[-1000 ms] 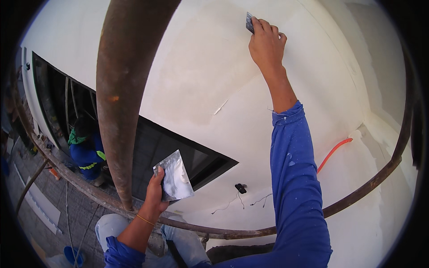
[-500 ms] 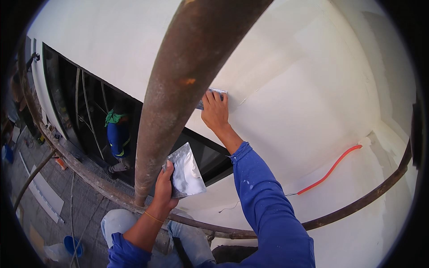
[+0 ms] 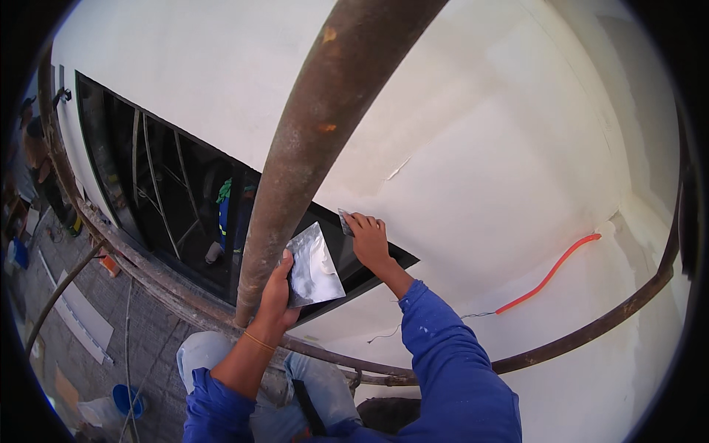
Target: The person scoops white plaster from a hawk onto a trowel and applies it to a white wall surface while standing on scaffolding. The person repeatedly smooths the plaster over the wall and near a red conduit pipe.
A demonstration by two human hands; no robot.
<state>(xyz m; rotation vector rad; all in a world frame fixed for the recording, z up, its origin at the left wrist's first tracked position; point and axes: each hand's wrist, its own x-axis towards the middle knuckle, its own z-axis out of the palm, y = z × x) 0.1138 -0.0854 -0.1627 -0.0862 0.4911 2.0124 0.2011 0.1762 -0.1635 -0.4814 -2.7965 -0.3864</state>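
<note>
My left hand grips a broad metal putty knife, its blade tilted up and smeared with white filler. To the right, my right hand pinches a smaller metal scraper blade, mostly hidden by my fingers. That blade is near the upper edge of the dark window frame; whether it touches the wall I cannot tell. A short raised streak of filler shows on the white wall above it.
A thick rusty pole slants across the view, left of my hands. A curved scaffold rail runs below my arms. A red conduit with loose wires sticks out of the wall. Below left lie boards and a blue bucket; two people are there.
My right hand has drawn the scraper down off the wall, nearer the putty knife. The filler streak now shows uncovered. A person below has moved partly behind the pole.
</note>
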